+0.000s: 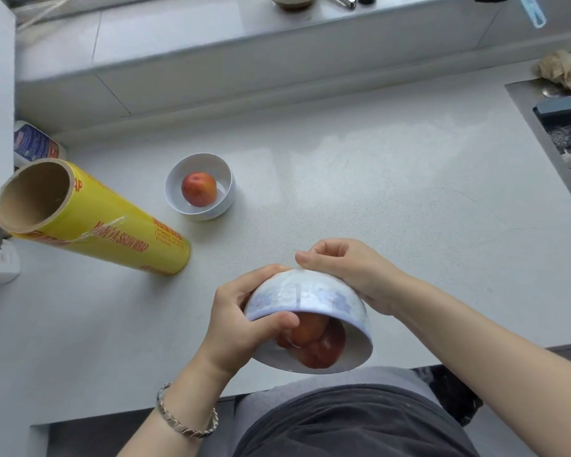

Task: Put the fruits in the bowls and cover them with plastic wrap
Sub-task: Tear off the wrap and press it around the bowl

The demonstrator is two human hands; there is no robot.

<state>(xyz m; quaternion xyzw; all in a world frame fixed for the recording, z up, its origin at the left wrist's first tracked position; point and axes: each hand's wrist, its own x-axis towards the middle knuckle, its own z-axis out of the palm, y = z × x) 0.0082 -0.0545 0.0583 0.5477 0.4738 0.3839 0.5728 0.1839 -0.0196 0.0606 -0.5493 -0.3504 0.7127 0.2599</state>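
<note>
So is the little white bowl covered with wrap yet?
No, the white bowl sits open on the counter with its fruit bare.

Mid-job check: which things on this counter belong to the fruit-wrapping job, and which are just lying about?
Job:
- blue-patterned bowl of fruit, tilted, held by left hand and right hand
- white bowl holding one red fruit, apparently uncovered
- yellow wrap roll

Lying about:
- labelled container
- crumpled bag
- sink items
</note>
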